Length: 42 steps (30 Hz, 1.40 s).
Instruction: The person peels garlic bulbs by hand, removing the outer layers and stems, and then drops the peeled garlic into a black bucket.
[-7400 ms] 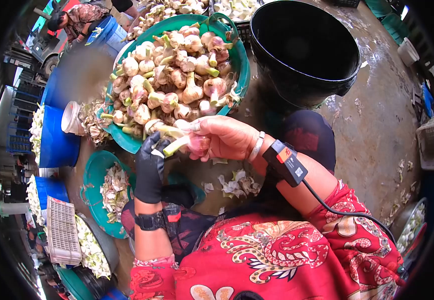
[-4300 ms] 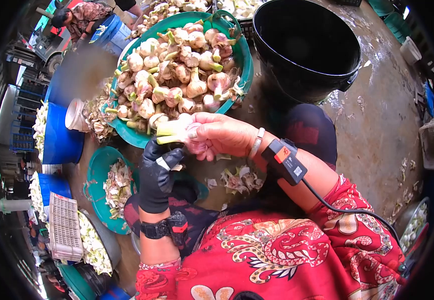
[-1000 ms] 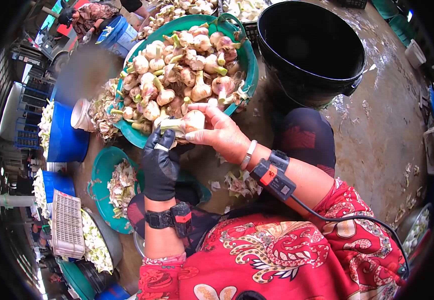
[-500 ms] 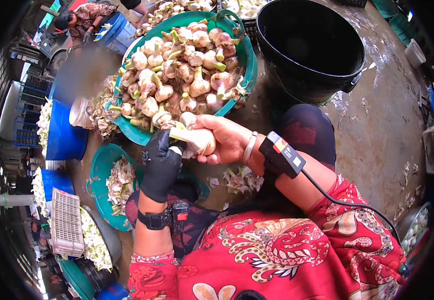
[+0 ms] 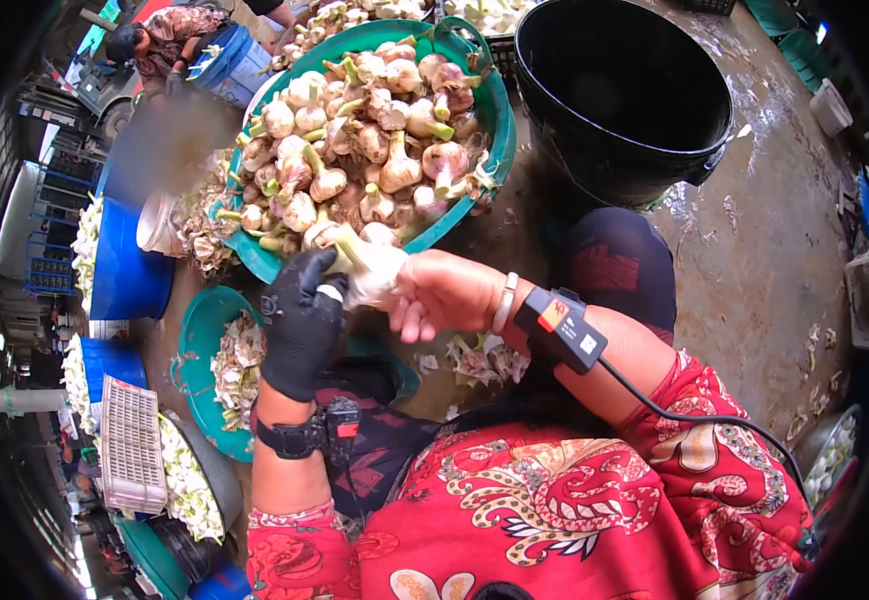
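A garlic bulb (image 5: 377, 272) with a pale green stem is held in my bare right hand (image 5: 443, 295), closed around its root side. The bulb is blurred by motion, its stem pointing up and left. My left hand (image 5: 300, 325), in a black glove, is curled close beside the bulb and stem. A small white patch shows at its thumb; whether it is a band or a bit of skin I cannot make out. What lies inside the curled fingers is hidden. Just beyond both hands, a green basin (image 5: 503, 130) is heaped with unpeeled garlic bulbs (image 5: 355, 150).
A large black bucket (image 5: 620, 170) stands at the upper right. Left of my knees, a green tub (image 5: 195, 365) holds papery peelings (image 5: 240, 365). More peelings lie on the wet floor. Blue tubs (image 5: 135, 260) and a pale crate (image 5: 135, 445) line the left; a person (image 5: 170, 45) works at the upper left.
My left hand has moved slightly left and down, away from the bulb. My right hand has turned with the bulb, which has shifted a little up and left.
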Motion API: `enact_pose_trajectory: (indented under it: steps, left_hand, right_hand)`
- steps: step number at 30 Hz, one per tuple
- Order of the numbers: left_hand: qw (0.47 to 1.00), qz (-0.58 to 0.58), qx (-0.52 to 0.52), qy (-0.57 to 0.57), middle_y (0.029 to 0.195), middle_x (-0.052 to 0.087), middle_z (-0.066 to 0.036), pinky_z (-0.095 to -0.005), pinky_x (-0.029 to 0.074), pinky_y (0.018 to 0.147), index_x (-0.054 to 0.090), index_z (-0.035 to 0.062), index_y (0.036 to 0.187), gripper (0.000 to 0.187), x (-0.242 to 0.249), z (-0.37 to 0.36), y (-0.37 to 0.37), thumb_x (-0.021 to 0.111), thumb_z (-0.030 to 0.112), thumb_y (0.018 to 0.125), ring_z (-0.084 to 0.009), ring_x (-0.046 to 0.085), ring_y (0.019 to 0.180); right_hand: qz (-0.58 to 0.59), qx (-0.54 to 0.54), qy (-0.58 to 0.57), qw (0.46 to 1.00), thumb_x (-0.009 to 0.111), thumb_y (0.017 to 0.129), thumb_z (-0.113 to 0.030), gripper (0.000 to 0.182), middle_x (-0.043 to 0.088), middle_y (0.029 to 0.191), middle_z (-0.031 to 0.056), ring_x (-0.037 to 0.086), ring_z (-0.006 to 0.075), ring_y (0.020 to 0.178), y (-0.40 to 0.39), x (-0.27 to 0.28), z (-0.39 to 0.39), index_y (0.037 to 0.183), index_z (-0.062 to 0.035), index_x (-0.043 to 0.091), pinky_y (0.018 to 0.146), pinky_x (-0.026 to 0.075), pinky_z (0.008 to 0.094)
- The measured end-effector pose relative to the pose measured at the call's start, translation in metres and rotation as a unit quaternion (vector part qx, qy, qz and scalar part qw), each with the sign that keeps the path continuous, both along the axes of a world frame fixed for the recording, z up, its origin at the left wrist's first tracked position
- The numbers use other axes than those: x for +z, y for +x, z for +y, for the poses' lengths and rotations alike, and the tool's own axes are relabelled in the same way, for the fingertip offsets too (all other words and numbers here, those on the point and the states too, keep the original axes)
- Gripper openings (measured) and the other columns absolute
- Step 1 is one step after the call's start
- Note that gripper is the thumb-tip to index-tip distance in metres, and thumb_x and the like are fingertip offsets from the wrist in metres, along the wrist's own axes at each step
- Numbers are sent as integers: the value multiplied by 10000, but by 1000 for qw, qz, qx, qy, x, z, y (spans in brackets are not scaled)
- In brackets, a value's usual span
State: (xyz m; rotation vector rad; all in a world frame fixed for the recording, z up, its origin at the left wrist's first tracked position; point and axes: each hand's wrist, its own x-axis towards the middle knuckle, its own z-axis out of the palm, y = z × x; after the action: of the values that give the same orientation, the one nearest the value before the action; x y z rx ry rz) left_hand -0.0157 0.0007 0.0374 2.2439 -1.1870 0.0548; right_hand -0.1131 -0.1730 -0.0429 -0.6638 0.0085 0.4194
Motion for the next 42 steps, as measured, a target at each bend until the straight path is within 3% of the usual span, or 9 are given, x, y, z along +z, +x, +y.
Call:
enact_pose_trajectory:
  steps: [5,11,15,16,21,23,26,33,42]
  left_hand:
    - [940,295,124,-119,928,649,-75,-290,489,738,613,-37,1029,222,13,3,-2,583,36,821,-133,604,853]
    - [794,522,28,-311,979,643,-82,-298,497,815,579,-33,1070,234,-3,-4,-20,553,62,858,-164,619,867]
    - [819,506,25,-270,980,638,-82,-281,499,790,582,-41,1046,231,-15,-1,-22,598,20,823,-157,618,870]
    - [934,324,-12,-152,970,644,-77,-277,504,771,607,-44,982,194,-10,3,-20,618,-16,791,-150,618,873]
    - [893,420,9,-162,922,655,-73,-277,510,751,626,-30,949,168,-4,9,-9,632,-13,782,-168,637,837]
    - [983,49,-167,-50,906,654,-97,-297,518,738,616,-38,983,188,-5,14,-4,596,-16,797,-184,640,821]
    - [776,560,-26,-289,920,645,-129,-303,531,698,587,-50,1064,238,-8,35,11,526,9,841,-199,636,793]
    - [847,448,17,-285,1129,591,-89,-272,504,826,503,-22,1273,449,11,-21,-29,610,32,840,-137,589,943]
    - [790,547,56,-274,988,665,-109,-270,515,776,632,-39,1051,256,-4,-18,-21,593,40,811,-152,633,871]
  right_hand:
    - [3,-144,-2,990,546,913,-276,424,602,1070,179,672,300,857,2,15,-19,1250,-44,434,683,578,345]
    - [-64,-168,-185,966,748,776,-205,656,603,955,56,607,106,733,0,28,-1,1320,-82,402,568,498,220]
    - [-44,-188,-139,971,772,746,-208,498,608,900,34,594,103,708,-2,31,-3,1149,-60,519,547,481,233]
    - [-46,-202,-69,976,784,732,-215,428,607,882,27,589,112,695,-1,28,-3,1059,-54,559,535,477,241]
    - [-74,-151,60,984,745,761,-207,372,617,898,26,595,115,721,3,17,1,1048,-50,568,568,467,227]
    - [-84,-132,90,984,723,781,-222,350,622,898,28,597,114,733,3,11,-1,1048,-52,573,569,459,217]
    - [-38,-280,175,943,643,839,-243,349,609,841,42,558,104,627,4,20,-30,1098,-35,540,544,439,222]
    - [-132,-287,-270,910,752,723,-30,438,603,983,26,583,105,908,6,16,-6,1101,-82,537,793,505,281]
    - [-61,-276,39,959,657,813,-129,314,629,964,57,627,155,860,1,24,1,1088,-14,557,742,519,295]
